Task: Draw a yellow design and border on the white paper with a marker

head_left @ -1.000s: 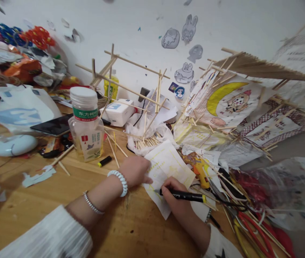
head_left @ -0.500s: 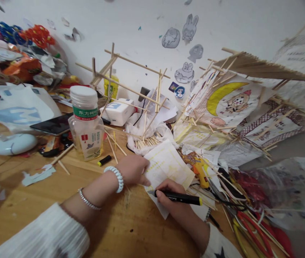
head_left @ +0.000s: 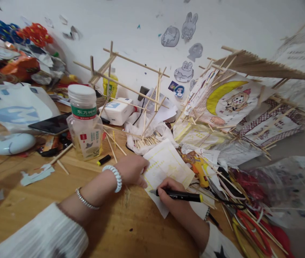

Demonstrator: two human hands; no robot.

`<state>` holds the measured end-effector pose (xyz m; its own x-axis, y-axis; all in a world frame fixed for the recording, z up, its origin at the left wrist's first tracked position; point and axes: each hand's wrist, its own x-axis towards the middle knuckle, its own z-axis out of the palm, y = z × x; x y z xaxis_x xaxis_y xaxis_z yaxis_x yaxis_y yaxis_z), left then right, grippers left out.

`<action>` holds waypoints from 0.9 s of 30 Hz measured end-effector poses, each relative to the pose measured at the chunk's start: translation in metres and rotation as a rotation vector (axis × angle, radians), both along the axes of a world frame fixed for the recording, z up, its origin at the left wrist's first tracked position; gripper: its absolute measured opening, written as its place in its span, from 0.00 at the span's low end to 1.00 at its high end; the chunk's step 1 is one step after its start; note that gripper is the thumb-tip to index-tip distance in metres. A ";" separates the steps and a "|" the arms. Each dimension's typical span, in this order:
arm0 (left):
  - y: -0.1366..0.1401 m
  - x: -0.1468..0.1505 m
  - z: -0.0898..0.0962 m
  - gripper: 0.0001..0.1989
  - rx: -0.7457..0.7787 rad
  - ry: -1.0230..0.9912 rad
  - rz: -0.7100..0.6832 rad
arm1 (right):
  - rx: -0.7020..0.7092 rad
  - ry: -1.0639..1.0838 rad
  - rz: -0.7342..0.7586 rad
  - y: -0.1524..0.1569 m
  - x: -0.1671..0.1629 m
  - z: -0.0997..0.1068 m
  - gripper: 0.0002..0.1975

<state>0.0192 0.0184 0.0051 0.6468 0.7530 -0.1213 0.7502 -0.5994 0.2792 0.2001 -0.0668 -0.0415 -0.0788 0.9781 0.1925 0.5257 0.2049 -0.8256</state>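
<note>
A white sheet of paper (head_left: 168, 163) with yellow lines and marks lies tilted on the wooden table. In my right hand (head_left: 172, 195) is a black marker (head_left: 182, 195) with a yellow end band, its tip at the sheet's lower left part. My left hand (head_left: 133, 171) grips the sheet's left edge with curled fingers; some fingertips are hidden. The black marker cap (head_left: 104, 160) lies on the table left of that hand.
A plastic bottle (head_left: 85, 122) stands at left. Behind the sheet is a wooden stick frame (head_left: 131, 84) beside a bag of sticks (head_left: 148, 140). At right are a glue gun (head_left: 201, 172), red-handled scissors (head_left: 254, 233) and a stick model with drawn panels (head_left: 230, 100).
My right hand has shifted the marker slightly along the sheet's lower left part. My left hand stays at the sheet's edge. The whole view has moved a little.
</note>
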 end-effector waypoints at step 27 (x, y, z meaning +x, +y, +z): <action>0.002 0.001 -0.003 0.19 0.002 0.008 0.004 | -0.136 0.086 0.010 -0.001 0.000 0.004 0.09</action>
